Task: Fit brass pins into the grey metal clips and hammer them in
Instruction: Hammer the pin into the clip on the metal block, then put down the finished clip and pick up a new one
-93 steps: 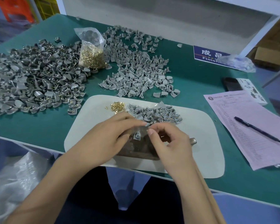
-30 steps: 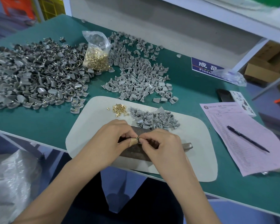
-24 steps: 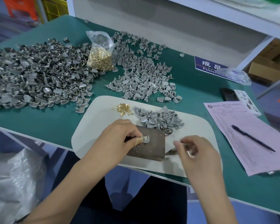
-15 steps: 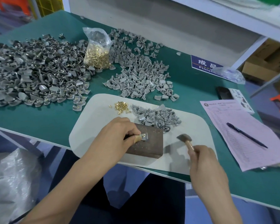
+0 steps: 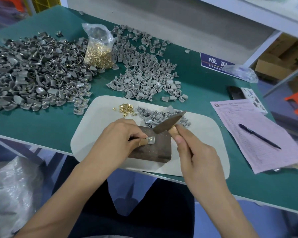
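Change: hammer point(image 5: 169, 122) now raised, head over clip; 0.5 s ago low at R.
R hand point(image 5: 194, 152): clamped on hammer handle.
L hand point(image 5: 117, 136): pinches grey clip point(image 5: 151, 140), brass pin point(image 5: 150, 139) seated, on dark block point(image 5: 155, 150).
Meaning: fitting done, strike imminent.

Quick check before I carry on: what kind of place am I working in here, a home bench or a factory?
Most likely a small-parts assembly station in a factory. Big heaps of grey clips cover the green bench, a bag of brass pins stands among them, and a blue "Finished" sign and a pink form lie at the right.
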